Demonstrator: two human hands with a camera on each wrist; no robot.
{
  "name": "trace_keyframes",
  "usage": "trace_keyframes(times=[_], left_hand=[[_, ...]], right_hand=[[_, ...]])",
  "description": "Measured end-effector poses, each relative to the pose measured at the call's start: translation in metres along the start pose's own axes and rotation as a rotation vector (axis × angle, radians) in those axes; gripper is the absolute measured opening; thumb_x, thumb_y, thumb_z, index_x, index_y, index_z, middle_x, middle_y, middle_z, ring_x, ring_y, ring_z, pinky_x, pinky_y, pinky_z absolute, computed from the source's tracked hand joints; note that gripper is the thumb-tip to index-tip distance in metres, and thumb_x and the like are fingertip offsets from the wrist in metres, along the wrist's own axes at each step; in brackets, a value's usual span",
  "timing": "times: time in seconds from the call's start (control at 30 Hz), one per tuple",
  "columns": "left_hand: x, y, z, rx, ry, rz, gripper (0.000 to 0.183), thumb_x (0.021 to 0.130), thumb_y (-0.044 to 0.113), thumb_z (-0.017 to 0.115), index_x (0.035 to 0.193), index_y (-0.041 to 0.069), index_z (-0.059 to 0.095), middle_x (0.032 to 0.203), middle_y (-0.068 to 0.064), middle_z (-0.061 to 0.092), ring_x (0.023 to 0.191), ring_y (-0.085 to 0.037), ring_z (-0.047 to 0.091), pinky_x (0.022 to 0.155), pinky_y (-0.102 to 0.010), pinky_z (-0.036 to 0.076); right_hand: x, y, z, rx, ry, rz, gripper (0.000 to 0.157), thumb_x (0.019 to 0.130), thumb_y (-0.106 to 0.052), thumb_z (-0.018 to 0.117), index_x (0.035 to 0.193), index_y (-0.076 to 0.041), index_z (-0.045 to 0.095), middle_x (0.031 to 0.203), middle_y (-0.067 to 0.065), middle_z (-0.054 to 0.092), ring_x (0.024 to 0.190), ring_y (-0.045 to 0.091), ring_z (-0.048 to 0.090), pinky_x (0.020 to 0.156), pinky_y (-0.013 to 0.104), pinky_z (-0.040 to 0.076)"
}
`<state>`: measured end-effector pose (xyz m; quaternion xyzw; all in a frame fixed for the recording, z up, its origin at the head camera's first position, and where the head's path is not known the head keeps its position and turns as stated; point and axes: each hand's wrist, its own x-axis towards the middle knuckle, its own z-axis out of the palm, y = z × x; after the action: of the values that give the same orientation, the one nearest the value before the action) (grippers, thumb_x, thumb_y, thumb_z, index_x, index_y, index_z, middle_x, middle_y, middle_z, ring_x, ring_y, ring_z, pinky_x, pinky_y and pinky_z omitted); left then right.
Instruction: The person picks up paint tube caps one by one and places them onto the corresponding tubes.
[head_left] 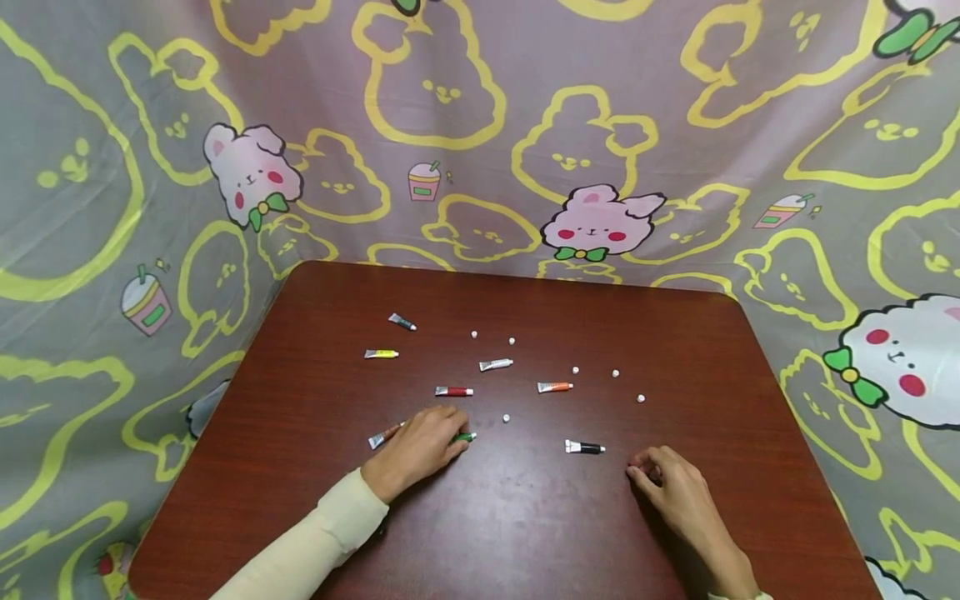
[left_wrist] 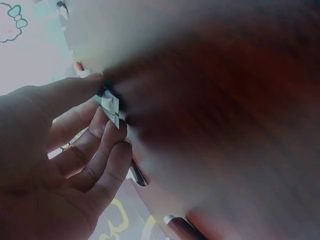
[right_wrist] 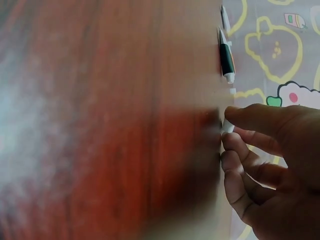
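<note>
My left hand [head_left: 426, 446] grips a small green paint tube [head_left: 467, 437] low over the table; the thumb and fingers cover most of it. The tube's flat silvery end [left_wrist: 111, 106] shows between thumb and fingers in the left wrist view. A brown paint tube [head_left: 386, 434] lies partly behind this hand. On the right, my right hand [head_left: 675, 492] is low at the table, with a small white cap [right_wrist: 228, 125] between thumb and forefinger in the right wrist view. Nearest to it lies a black paint tube [head_left: 585, 447].
Farther back lie red [head_left: 454, 392], yellow [head_left: 382, 354], dark blue [head_left: 402, 322], white [head_left: 496, 364] and orange [head_left: 555, 387] paint tubes. Several loose white caps, such as one cap [head_left: 506, 418], are scattered among them. Patterned cloth [head_left: 480, 167] hangs around the brown table [head_left: 510, 533].
</note>
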<state>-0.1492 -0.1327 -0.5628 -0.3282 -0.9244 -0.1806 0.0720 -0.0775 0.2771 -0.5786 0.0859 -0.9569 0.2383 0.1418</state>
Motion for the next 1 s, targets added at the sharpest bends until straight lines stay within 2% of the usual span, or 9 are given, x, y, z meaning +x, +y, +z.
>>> trace_keyframes(times=[0.27,0.47,0.6,0.7,0.8,0.9,1.0], left_hand=[[0.003,0.004,-0.002,0.003,0.015,0.013,0.016,0.095,0.018,0.083,0.09,0.015,0.069,0.084,0.003,0.067,0.077,-0.013,0.061,0.071,-0.032,0.056],[0.007,0.013,-0.008,-0.001,0.028,0.04,0.014,0.095,0.02,0.082,0.092,0.016,0.069,0.085,0.006,0.065,0.074,-0.009,0.059,0.067,-0.028,0.055],[0.009,0.02,-0.014,-0.011,0.02,0.054,0.009,0.097,0.02,0.08,0.097,0.017,0.072,0.089,0.007,0.066,0.074,-0.006,0.059,0.067,-0.025,0.054],[0.012,0.024,-0.017,-0.026,0.022,0.072,0.006,0.097,0.019,0.078,0.099,0.017,0.073,0.088,0.006,0.064,0.073,-0.006,0.057,0.066,-0.023,0.052],[0.014,0.028,-0.022,-0.04,0.03,0.095,0.005,0.098,0.018,0.077,0.101,0.016,0.074,0.088,0.006,0.063,0.074,-0.006,0.055,0.066,-0.022,0.051],[0.017,0.033,-0.026,-0.058,0.039,0.114,0.006,0.099,0.018,0.078,0.103,0.016,0.074,0.089,0.005,0.064,0.075,-0.005,0.055,0.067,-0.021,0.051],[0.019,0.037,-0.029,-0.064,0.047,0.129,0.007,0.099,0.017,0.079,0.105,0.015,0.074,0.091,0.005,0.065,0.076,-0.005,0.056,0.068,-0.02,0.052]], right_hand=[[0.002,-0.003,0.0,0.023,0.044,-0.023,0.016,0.091,-0.008,0.086,0.092,-0.017,0.073,0.084,-0.012,0.063,0.075,0.0,0.055,0.065,0.03,0.048],[0.007,-0.012,0.0,0.076,0.13,-0.059,0.018,0.09,-0.002,0.085,0.094,-0.016,0.074,0.091,-0.007,0.071,0.082,0.006,0.064,0.075,0.018,0.045],[0.01,-0.022,0.002,0.172,0.141,-0.035,0.019,0.091,0.0,0.083,0.097,-0.016,0.073,0.091,-0.007,0.073,0.081,0.003,0.063,0.075,0.015,0.044],[0.011,-0.029,0.004,0.265,0.124,0.018,0.019,0.094,-0.001,0.081,0.1,-0.017,0.073,0.09,-0.006,0.075,0.077,-0.002,0.058,0.07,0.015,0.043],[0.012,-0.035,0.006,0.385,0.098,0.067,0.017,0.096,-0.001,0.079,0.104,-0.016,0.073,0.092,-0.004,0.077,0.076,-0.001,0.062,0.067,0.015,0.045],[0.012,-0.041,0.008,0.511,0.072,0.073,0.015,0.099,0.001,0.075,0.11,-0.01,0.076,0.092,0.002,0.078,0.075,0.005,0.068,0.068,0.015,0.048],[0.013,-0.046,0.01,0.6,0.05,0.055,0.016,0.101,0.0,0.073,0.114,-0.007,0.077,0.096,0.008,0.08,0.083,0.004,0.071,0.074,0.014,0.051]])
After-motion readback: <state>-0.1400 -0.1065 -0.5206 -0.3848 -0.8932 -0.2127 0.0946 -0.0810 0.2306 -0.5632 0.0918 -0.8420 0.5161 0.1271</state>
